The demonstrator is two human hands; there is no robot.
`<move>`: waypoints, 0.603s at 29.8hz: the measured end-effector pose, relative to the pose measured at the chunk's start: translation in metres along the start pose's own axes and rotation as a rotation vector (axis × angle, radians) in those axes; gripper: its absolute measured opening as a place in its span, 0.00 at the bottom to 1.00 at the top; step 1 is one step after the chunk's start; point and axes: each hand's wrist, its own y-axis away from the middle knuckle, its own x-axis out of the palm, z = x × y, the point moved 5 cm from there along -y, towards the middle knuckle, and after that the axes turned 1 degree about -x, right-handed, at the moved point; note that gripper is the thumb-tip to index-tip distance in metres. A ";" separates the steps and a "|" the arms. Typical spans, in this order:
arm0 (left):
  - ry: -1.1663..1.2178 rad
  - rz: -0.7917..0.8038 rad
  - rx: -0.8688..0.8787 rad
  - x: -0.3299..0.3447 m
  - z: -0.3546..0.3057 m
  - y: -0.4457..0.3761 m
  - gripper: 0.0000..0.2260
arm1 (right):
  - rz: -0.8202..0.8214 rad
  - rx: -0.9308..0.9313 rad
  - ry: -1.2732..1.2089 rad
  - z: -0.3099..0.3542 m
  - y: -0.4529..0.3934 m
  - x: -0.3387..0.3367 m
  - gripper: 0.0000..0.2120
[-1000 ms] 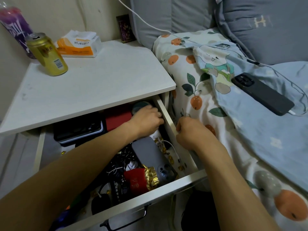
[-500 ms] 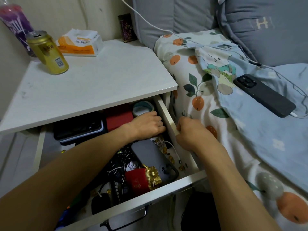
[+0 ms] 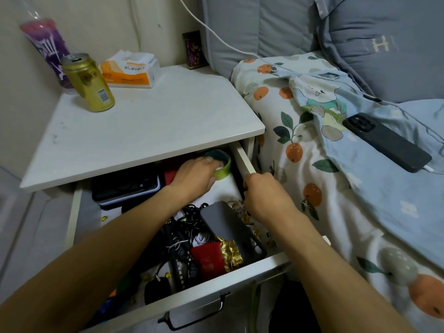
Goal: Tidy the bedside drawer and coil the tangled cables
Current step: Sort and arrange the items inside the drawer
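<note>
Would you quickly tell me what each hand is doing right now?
Left hand: gripping the green roll of tape at the back of the drawer.
Right hand: curled over the drawer's right wall.

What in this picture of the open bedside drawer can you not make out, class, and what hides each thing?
Head view:
- Back of the drawer: hidden under the nightstand top.
- Fingers of the left hand: partly hidden by the green tape roll they grip.
- Right hand: curled at the drawer's side wall; what it holds is hidden.
- Tangled cables: ends buried under the grey phone and red pouch.
</note>
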 end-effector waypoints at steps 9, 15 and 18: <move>0.199 -0.062 -0.122 0.006 0.017 0.009 0.08 | 0.281 0.104 0.154 0.024 -0.026 0.046 0.17; 0.308 -0.116 -0.073 0.011 0.022 0.010 0.10 | 0.130 0.220 0.117 0.030 -0.047 0.057 0.16; 0.327 -0.120 -0.074 0.014 0.025 0.010 0.09 | 0.103 0.267 0.112 0.029 -0.054 0.064 0.17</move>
